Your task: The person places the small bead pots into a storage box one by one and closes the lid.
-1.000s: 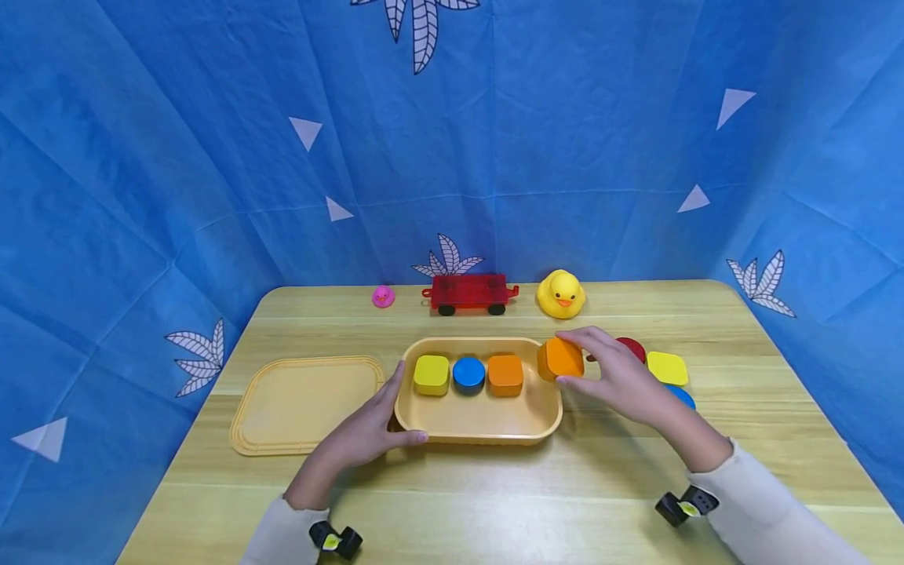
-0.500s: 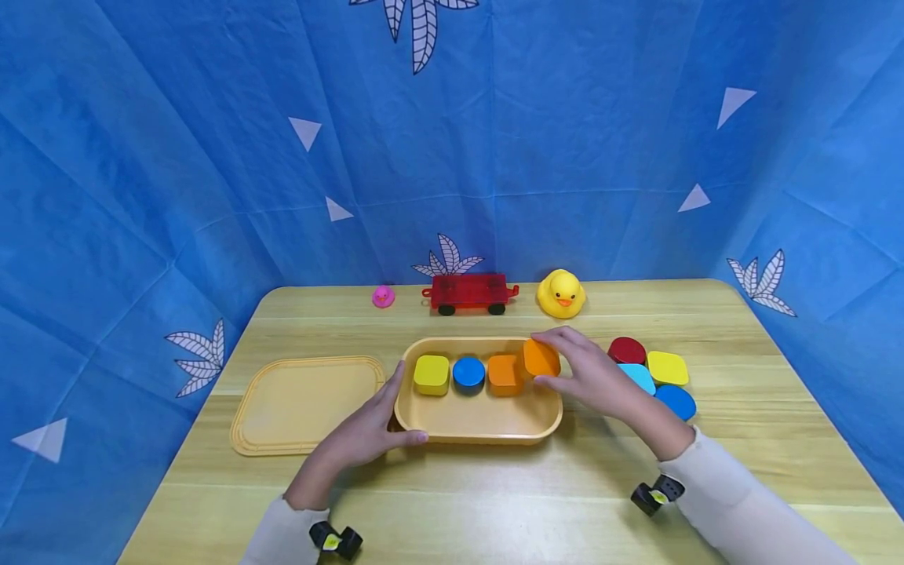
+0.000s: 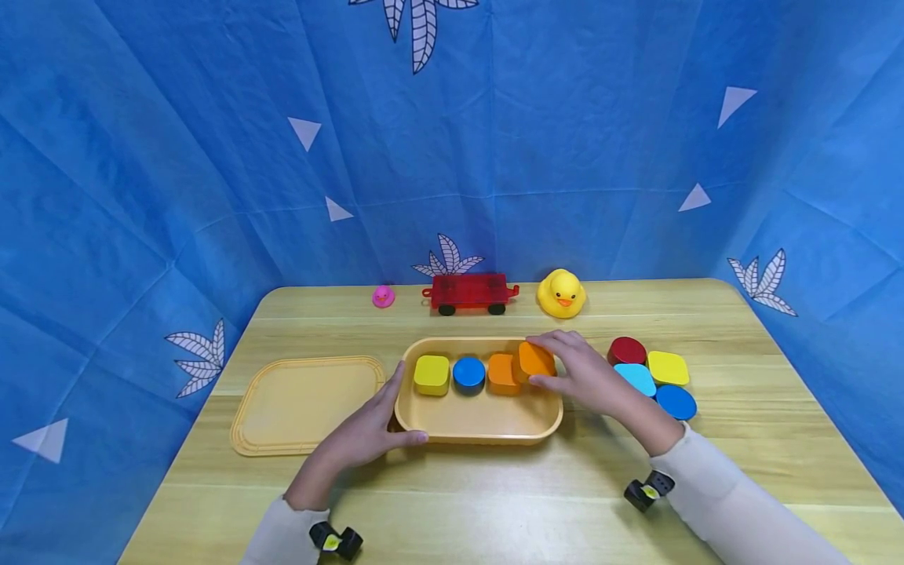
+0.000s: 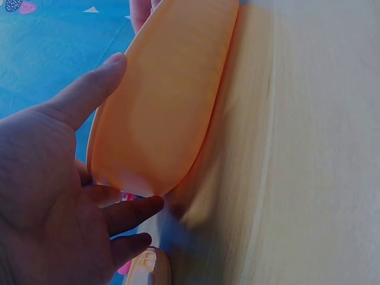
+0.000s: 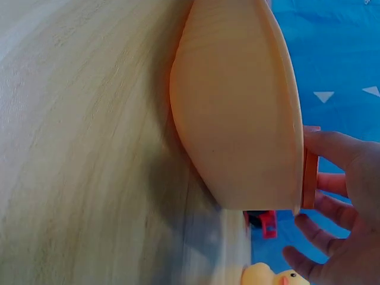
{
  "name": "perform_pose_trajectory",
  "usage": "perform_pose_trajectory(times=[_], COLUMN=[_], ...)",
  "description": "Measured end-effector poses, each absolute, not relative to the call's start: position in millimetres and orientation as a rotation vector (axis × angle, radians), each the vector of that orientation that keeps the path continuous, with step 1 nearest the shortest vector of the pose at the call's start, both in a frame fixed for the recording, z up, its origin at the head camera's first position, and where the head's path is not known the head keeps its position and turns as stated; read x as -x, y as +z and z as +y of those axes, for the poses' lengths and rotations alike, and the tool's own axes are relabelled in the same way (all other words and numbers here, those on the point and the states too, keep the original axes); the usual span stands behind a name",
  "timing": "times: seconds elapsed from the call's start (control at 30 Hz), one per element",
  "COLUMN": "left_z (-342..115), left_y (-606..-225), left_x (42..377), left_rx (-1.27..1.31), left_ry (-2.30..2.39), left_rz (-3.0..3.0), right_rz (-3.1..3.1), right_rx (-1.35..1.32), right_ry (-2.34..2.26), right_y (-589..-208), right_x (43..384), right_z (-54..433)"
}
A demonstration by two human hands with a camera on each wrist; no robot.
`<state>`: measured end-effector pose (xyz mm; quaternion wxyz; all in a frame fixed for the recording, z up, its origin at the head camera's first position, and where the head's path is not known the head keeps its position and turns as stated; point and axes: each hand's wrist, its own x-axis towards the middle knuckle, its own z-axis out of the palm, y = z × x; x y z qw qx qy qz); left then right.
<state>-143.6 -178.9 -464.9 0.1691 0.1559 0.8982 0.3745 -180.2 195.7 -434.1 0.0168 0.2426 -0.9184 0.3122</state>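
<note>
The right hand (image 3: 583, 373) pinches an orange block (image 3: 534, 362) between thumb and fingers; the remaining fingers are spread, as the right-wrist view shows. The held block is over the right half of the container (image 3: 469, 420), with part of it above the rim. In the head view it overlaps the edge of a second orange block (image 3: 501, 373); contact between the two cannot be determined. The left hand (image 3: 367, 430) is spread wide at the left end of the container, thumb extended along the near side and fingers along the end wall. Inside the container, from left to right, are a yellow block (image 3: 431, 375), a blue cylinder (image 3: 469, 376) and the second orange block, set in a row. A flat lid (image 3: 308, 406) lies left of the container. On the right, a red piece (image 3: 627, 351), a yellow piece (image 3: 667, 368), a light blue piece (image 3: 637, 379) and a dark blue piece (image 3: 676, 402) are grouped. A pink duck (image 3: 384, 297), a red wagon (image 3: 470, 292) and a yellow duck (image 3: 561, 294) stand along the back edge of the table (image 3: 508, 502).
</note>
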Motion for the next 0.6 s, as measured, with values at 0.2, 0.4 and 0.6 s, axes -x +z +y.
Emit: perform_pose_trajectory(times=[0.2,0.4,0.6], left_z=[-179.0,-179.0,-179.5], left_y=[-464.9,-464.1,-464.8], left_x=[143.6,143.2,143.6], left_rx=[-0.445,-0.449,-0.452], left_ry=[1.063,1.068,1.056], left_rz=[2.549,2.544,2.554], right_rz=[-2.85,-2.855,-2.9], right_rx=[-0.765,-0.795,-0.771], right_ry=[1.026,1.032,0.961], right_y=[-438.9,-439.6,-435.0], right_x=[182.2,184.4,184.5], right_z=[197.9,197.0,195.2])
